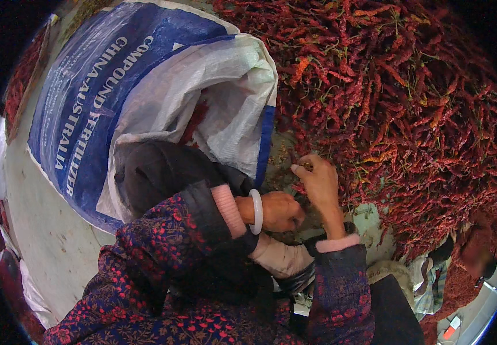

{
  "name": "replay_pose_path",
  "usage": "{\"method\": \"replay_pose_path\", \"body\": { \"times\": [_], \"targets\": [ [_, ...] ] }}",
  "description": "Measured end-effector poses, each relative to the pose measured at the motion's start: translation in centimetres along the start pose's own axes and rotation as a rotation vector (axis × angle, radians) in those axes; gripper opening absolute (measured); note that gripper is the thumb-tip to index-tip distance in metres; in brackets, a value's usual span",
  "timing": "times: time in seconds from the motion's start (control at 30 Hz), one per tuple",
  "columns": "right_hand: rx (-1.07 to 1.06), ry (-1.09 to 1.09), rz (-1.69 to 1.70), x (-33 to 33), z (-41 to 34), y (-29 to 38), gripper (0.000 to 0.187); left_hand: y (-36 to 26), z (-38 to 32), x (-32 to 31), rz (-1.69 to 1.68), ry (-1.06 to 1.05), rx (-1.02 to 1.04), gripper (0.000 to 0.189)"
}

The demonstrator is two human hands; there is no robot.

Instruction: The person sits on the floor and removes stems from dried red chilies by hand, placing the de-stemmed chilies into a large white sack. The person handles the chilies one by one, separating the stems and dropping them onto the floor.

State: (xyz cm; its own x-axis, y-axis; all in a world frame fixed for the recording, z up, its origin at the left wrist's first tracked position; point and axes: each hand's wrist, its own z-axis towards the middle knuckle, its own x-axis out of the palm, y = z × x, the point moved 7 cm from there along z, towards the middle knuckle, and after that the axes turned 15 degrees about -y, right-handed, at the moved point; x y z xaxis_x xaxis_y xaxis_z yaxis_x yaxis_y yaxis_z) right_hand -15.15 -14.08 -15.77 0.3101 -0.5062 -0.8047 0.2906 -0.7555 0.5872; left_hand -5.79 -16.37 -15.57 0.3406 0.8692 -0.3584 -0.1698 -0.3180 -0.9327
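Note:
A large heap of dried red chili peppers [386, 99] lies in front and to the right. My right hand [321, 181] is at the heap's near edge, thumb and forefinger curled together around something small and dark that I cannot make out. Lower left of it is my left hand [281, 212], a white bangle [256, 211] on its wrist; its fingers are curled in and whatever they may hold is hidden. To the left lies a blue and white woven plastic sack [235, 125], its mouth open towards the heap, with some red chilies [197, 116] inside.
My bent knee in dark trousers [166, 172] rests against the sack's mouth. Concrete floor [54, 233] shows at the left. More red chilies [24, 82] lie at the far left. Another person [477, 254] is at the lower right, near striped cloth [436, 286] and more red material.

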Motion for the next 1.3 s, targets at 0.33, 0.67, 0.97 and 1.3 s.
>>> {"method": "replay_pose_path", "body": {
  "times": [0.33, 0.67, 0.97, 1.3],
  "targets": [
    [-0.064, -0.026, -0.276, 1.8, 1.7, -0.8, 0.030, 0.4, 0.0, 0.0, 0.122, -0.036, 0.004, 0.015],
    [0.680, -0.011, 1.251, -4.1, 0.1, -5.2, 0.015, 0.6, 0.1, 0.5, 0.107, 0.063, -0.056, 0.019],
    [0.774, 0.147, 1.720, -3.0, -2.0, -5.0, 0.013, 0.6, -0.3, 1.4, 0.054, 0.156, -0.022, 0.025],
    [0.614, 0.200, 1.197, -1.5, -1.5, -3.5, 0.017, 0.8, -0.7, 1.6, 0.055, 0.138, -0.018, 0.027]
  ]
}}
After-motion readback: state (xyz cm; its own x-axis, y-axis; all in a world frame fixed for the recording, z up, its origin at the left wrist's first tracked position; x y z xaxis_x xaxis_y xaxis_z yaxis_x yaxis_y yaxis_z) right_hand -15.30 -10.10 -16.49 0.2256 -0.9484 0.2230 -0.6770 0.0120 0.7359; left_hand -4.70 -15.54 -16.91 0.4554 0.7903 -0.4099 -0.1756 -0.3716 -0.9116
